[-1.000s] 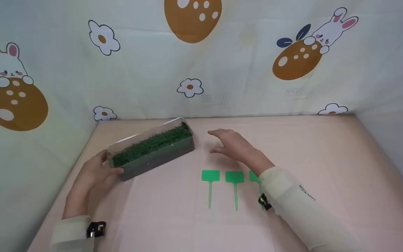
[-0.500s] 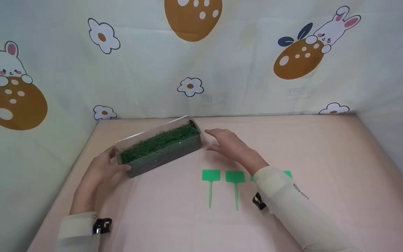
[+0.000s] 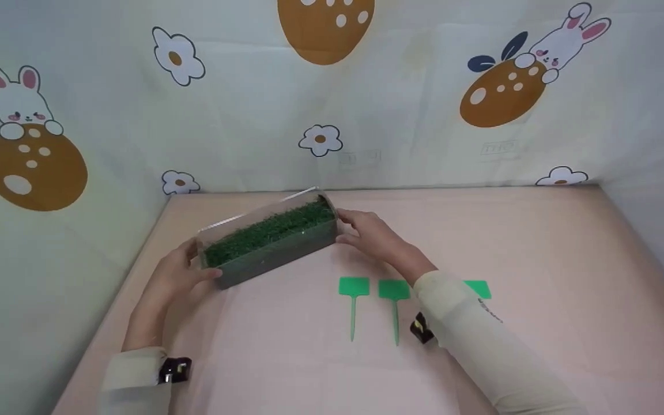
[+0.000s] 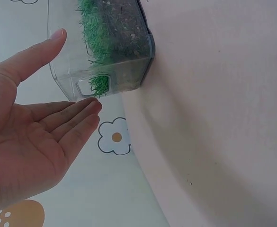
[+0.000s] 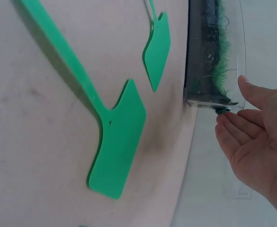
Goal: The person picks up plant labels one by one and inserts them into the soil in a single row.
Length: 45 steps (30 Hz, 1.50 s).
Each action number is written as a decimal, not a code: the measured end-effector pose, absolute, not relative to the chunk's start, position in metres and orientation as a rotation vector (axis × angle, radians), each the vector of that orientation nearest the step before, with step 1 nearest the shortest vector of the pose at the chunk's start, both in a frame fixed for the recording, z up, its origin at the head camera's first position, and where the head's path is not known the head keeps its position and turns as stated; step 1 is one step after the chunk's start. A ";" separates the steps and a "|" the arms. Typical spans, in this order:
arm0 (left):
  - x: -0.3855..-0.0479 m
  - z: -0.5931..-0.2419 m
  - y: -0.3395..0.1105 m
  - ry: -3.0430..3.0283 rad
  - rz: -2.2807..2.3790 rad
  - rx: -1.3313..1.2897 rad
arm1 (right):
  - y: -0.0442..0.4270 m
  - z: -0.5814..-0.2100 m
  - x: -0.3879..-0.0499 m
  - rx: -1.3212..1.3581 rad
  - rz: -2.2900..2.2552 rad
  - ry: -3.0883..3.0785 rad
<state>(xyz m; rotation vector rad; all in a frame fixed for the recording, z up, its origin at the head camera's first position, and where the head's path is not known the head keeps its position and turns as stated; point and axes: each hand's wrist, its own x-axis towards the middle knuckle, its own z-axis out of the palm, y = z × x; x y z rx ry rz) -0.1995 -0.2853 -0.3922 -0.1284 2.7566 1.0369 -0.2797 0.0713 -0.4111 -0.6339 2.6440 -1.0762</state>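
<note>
A clear-walled rectangular planter [image 3: 286,253] with dark fill and artificial grass [image 3: 268,227] stands slantwise near the back of the table. My left hand [image 3: 179,274] holds its left end, the thumb on the front wall and the fingers at the end; in the left wrist view the fingers look nearly straight beside the end wall [image 4: 124,73]. At the opposite end is my right hand [image 3: 375,236], thumb by the near corner and fingertips touching the end wall, fingers fairly straight. Green T-shaped plant labels [image 3: 354,286] lie flat in front, partly hidden by my right sleeve.
The table has a pale pink cover [image 3: 286,351]. Behind it hangs a white cloth [image 3: 251,115] printed with rabbits and flowers, also at the sides. In the right wrist view one plant label [image 5: 119,146] lies close, with another label [image 5: 157,52] beyond.
My left hand and the planter have shifted right and slightly back. My right hand has closed the gap to the planter's right end. The head view has tilted slightly.
</note>
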 end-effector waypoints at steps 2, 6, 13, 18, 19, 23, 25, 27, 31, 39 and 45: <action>-0.200 -0.393 -0.283 2.757 1.048 -0.130 | 0.072 -0.412 -0.280 -0.629 -1.140 2.610; -0.201 -0.393 -0.278 2.753 1.080 -0.140 | 0.073 -0.414 -0.279 -0.571 -1.264 2.569; -0.205 -0.393 -0.264 2.727 1.159 -0.127 | 0.077 -0.413 -0.274 -0.330 -1.407 2.661; -0.208 -0.394 -0.252 2.715 1.174 -0.081 | 0.089 -0.408 -0.270 -0.239 -1.358 2.808; -0.209 -0.394 -0.250 2.714 1.175 -0.070 | 0.092 -0.406 -0.269 -0.228 -1.341 2.832; -0.213 -0.396 -0.239 2.692 1.205 -0.055 | 0.105 -0.402 -0.266 -0.219 -1.278 2.914; -0.215 -0.397 -0.234 2.679 1.225 -0.049 | 0.112 -0.401 -0.264 -0.218 -1.257 2.946; -0.217 -0.398 -0.229 2.672 1.238 -0.038 | 0.119 -0.400 -0.262 -0.217 -1.240 2.969; -0.220 -0.398 -0.219 2.667 1.239 -0.002 | 0.132 -0.399 -0.258 -0.195 -1.236 2.982; -0.229 -0.400 -0.196 2.643 1.252 0.052 | 0.159 -0.397 -0.250 -0.159 -1.196 3.012; -0.234 -0.401 -0.181 2.622 1.265 0.105 | 0.178 -0.396 -0.245 -0.136 -1.176 3.017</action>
